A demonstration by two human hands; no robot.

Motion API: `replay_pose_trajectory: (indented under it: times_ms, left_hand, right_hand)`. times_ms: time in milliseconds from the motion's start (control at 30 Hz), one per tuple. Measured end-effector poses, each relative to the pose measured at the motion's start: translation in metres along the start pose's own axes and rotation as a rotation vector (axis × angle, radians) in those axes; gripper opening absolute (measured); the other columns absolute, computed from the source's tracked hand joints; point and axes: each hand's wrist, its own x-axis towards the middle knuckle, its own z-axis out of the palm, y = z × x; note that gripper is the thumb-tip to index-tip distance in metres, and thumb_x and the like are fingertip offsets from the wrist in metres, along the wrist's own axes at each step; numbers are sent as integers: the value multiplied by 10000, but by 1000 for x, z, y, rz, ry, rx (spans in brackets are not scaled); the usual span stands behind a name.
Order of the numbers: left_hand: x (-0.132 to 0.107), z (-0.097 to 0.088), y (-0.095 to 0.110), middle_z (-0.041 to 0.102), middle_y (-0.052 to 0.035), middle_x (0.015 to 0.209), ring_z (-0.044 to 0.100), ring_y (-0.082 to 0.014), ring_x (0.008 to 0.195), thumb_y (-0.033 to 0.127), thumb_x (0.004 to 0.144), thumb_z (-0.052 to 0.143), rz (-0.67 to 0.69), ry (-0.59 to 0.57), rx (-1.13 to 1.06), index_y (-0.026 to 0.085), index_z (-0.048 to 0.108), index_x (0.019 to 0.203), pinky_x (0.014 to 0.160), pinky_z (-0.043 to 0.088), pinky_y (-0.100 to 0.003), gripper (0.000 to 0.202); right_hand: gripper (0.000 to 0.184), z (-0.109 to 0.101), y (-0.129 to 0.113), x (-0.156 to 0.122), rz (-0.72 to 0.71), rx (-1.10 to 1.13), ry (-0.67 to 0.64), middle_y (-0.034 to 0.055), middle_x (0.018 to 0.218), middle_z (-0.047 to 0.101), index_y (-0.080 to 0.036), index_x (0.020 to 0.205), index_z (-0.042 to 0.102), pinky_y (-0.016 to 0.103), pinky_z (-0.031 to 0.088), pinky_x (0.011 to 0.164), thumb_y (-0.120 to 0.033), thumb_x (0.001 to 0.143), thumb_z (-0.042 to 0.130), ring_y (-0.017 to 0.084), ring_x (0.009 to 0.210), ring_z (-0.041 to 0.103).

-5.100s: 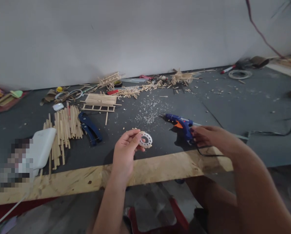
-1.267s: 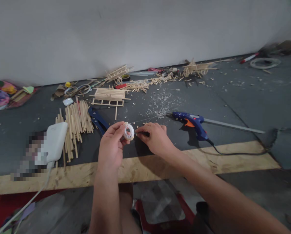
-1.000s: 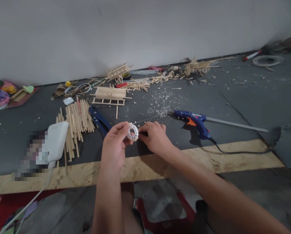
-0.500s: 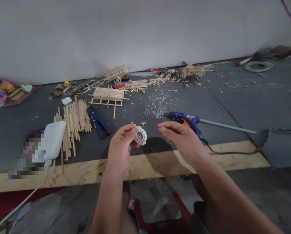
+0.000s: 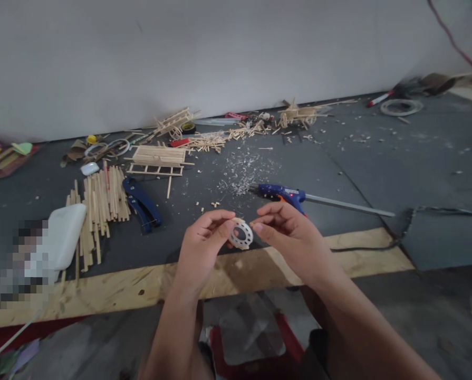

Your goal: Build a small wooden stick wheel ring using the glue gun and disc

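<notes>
My left hand (image 5: 204, 240) pinches a white ring (image 5: 247, 240) with a row of round holes, held above the table's front edge. Small pale wooden bits show at the ring's rim. Just right of the ring, my right hand (image 5: 293, 235) has thumb and forefinger pinched on a tiny wooden piece (image 5: 252, 225), close to the rim; whether it touches I cannot tell. Behind that hand lies a blue glue gun (image 5: 277, 191), its red light on and a long glue stick (image 5: 346, 205) out of its back.
Left of my hands are a blue cutter (image 5: 138, 203), a pile of wooden sticks (image 5: 103, 203) and a white power bank (image 5: 69, 227). Farther back lie a slatted wooden model (image 5: 159, 155), a small wooden cart (image 5: 297, 116) and scattered glue scraps (image 5: 246, 171). A black cable (image 5: 366, 249) runs at right.
My hands have come closer together, the right one bringing its pinch to the ring. The ring has turned, so its open centre now shows. The view has shifted right.
</notes>
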Motion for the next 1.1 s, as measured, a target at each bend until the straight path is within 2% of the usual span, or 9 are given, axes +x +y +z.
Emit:
replay_pose_trajectory:
  times_ms: [467,1100]
  left_hand:
    - [-3,2,0,716,34,781,639,-74,685,282,782,705,8,-60,137,251,717,872,615,500,-141,96]
    - [-4,0,3,735,30,857,661,-92,765,335,799,677,97,-33,365,253,715,902,679,512,-162,137]
  right_hand:
    - [218,-5,-3,-7,28,13,0,-6,805,675,-225,955,543,247,474,665,-304,793,667,125,738,629]
    - [233,1,-1,-5,-7,-119,30,11,807,683,-213,987,563,261,481,646,-297,787,648,134,715,637]
